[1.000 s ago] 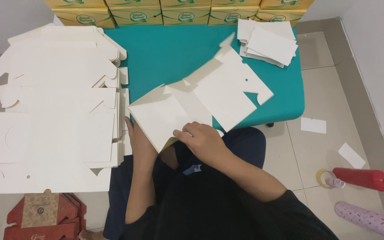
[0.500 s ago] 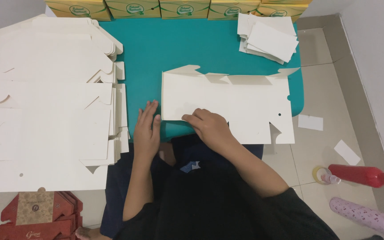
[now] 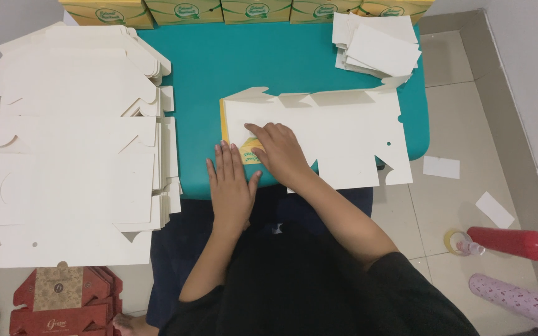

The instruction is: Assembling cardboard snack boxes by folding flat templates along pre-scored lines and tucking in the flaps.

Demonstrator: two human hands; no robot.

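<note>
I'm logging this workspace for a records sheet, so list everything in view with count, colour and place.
flat box blank: one, cream, on the table under the right hand
table: one, teal, centre
stacked blanks: several piles, cream, left
card pieces: one pile, white, table's far right corner
printed boxes: a row, yellow-green, far edge
red cartons: a few, bottom left
paper scraps: two, white, floor right
red bottle: one, floor right
pink tube: one, bottom right
tape roll: one, by the bottle
left hand: flat on the table edge
right hand: pressing the blank
</note>
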